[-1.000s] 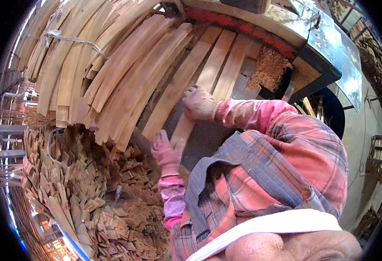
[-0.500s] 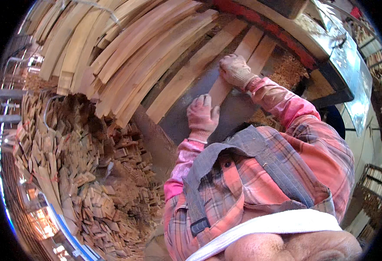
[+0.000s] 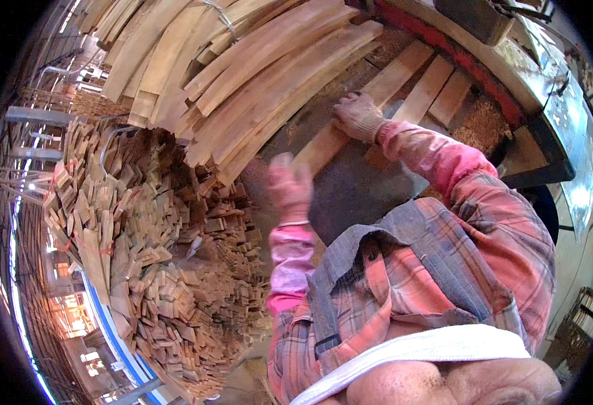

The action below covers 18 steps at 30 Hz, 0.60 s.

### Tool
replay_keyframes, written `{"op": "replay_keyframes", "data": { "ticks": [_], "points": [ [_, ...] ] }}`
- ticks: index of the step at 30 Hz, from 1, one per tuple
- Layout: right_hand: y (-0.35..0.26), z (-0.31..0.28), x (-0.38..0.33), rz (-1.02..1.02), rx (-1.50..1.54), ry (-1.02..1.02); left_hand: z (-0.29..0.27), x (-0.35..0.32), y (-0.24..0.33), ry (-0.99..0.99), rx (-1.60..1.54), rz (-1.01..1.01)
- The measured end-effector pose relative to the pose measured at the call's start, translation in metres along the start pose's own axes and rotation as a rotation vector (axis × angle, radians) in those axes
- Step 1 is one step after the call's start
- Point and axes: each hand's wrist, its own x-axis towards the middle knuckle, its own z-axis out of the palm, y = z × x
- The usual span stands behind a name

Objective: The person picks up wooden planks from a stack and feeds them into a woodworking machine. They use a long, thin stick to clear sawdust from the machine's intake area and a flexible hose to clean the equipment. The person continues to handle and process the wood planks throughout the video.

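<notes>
With right hand [image 3: 359, 116] on wooden plank [image 3: 319, 151], left hand [image 3: 290, 189] by its end (can't tell grips), could skew it by pushing unevenly.

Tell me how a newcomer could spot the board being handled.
Find the long stack of planks at the upper left, then the dark worktop below it to the right. On that, a pale board slants up toward a red strip. Unlike the two boards to its right, it lies under the right hand.
</notes>
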Motion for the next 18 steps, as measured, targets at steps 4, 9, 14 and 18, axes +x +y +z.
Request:
{"op": "replay_keyframes", "data": {
  "ticks": [4, 9, 14, 18],
  "points": [
    [0.019, -0.019, -0.037, 0.006, -0.049, -0.074, -0.040, 0.036, -0.058, -0.193, 0.435, -0.424],
    [0.045, 0.001, -0.044, -0.012, -0.114, -0.071, -0.079, 0.097, -0.097, -0.053, 0.380, -0.585],
    [0.061, -0.010, -0.051, -0.092, -0.066, 0.093, -0.062, 0.076, -0.083, 0.007, -0.015, -0.466],
    [0.136, 0.059, -0.058, -0.070, -0.179, 0.203, -0.031, 0.067, -0.045, -0.003, -0.025, -0.179]
  ]
}}
